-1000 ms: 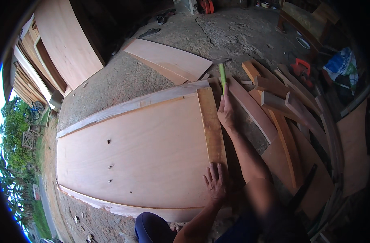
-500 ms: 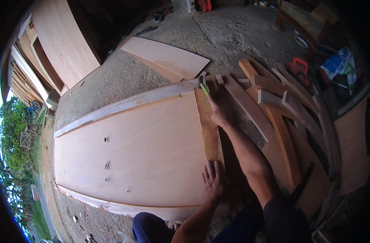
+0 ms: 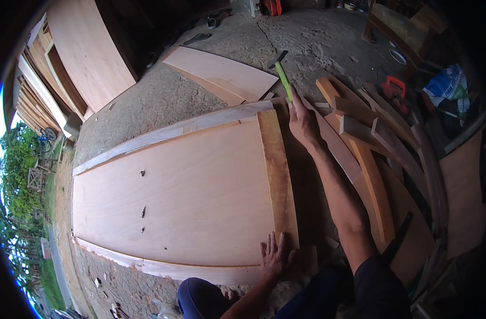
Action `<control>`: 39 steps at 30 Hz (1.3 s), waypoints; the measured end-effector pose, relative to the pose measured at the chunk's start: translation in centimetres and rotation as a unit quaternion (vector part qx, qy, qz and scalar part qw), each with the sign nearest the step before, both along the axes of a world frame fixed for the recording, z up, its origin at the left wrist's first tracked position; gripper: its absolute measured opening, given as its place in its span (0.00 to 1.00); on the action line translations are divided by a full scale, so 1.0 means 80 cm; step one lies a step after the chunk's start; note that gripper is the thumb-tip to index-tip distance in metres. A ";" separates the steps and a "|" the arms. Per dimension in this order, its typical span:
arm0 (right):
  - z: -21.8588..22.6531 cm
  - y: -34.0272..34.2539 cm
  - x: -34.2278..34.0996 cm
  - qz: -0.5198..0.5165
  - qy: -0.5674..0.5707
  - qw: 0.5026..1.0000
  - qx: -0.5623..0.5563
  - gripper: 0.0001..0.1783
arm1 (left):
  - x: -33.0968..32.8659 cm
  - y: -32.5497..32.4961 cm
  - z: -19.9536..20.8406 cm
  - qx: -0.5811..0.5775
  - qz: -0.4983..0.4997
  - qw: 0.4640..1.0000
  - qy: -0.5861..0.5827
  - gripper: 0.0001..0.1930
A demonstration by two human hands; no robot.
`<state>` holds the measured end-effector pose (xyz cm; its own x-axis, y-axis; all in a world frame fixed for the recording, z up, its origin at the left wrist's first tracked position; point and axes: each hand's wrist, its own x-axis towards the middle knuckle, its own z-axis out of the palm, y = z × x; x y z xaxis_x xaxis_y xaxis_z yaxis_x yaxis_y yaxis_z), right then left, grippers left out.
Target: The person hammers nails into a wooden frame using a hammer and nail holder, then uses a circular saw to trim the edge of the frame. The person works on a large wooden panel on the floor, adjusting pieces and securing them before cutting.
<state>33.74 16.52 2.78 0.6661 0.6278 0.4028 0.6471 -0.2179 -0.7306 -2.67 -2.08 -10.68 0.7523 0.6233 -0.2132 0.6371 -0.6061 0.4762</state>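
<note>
A hammer [image 3: 283, 80] with a green handle and dark head is gripped in my right hand [image 3: 305, 126], raised past the far right corner of a large plywood panel [image 3: 200, 191]. My left hand [image 3: 275, 259] lies with fingers spread at the panel's near right corner, over the end of a brown-stained wooden strip [image 3: 278, 175]. That strip runs along the panel's right edge. Pale wooden rails [image 3: 168, 137] border the far and near long sides. Several small dark bits [image 3: 142, 211] lie on the panel's face.
To the right is a pile of curved and straight wooden pieces [image 3: 373, 186], with a red tool [image 3: 394, 87] beyond. Cut plywood sheets [image 3: 221, 72] lie on the rough concrete floor [image 3: 147, 98]. A hand saw [image 3: 399, 239] rests beside my right arm. Tall boards [image 3: 89, 53] lean at the far left.
My right hand has lifted the hammer up and away from the strip's far end. My left hand has slid nearer me along the strip to the corner.
</note>
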 end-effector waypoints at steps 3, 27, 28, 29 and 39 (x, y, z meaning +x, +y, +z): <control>0.013 0.007 -0.017 -0.026 -0.081 0.980 0.181 0.34 | -0.008 0.006 0.004 0.008 0.002 1.000 -0.006 0.42; -0.024 0.033 -0.012 0.038 0.072 0.990 -0.115 0.29 | -0.013 0.014 0.007 -0.013 -0.005 0.999 -0.037 0.40; -0.003 0.027 -0.016 0.017 0.061 0.995 -0.076 0.29 | -0.012 0.014 0.008 -0.015 -0.006 0.999 -0.037 0.40; 0.004 0.023 -0.015 -0.016 0.011 0.999 0.041 0.29 | -0.012 0.012 0.008 -0.019 -0.009 0.999 -0.037 0.40; -0.041 0.021 0.012 0.038 0.139 0.971 -0.191 0.27 | -0.004 0.008 0.013 -0.035 -0.024 0.998 -0.052 0.39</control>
<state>34.72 18.20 -0.47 0.6619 0.7473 -0.0581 0.4608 -0.4669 -0.7548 -3.02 -1.43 -9.62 0.8006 0.5731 -0.1752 0.5542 -0.5969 0.5802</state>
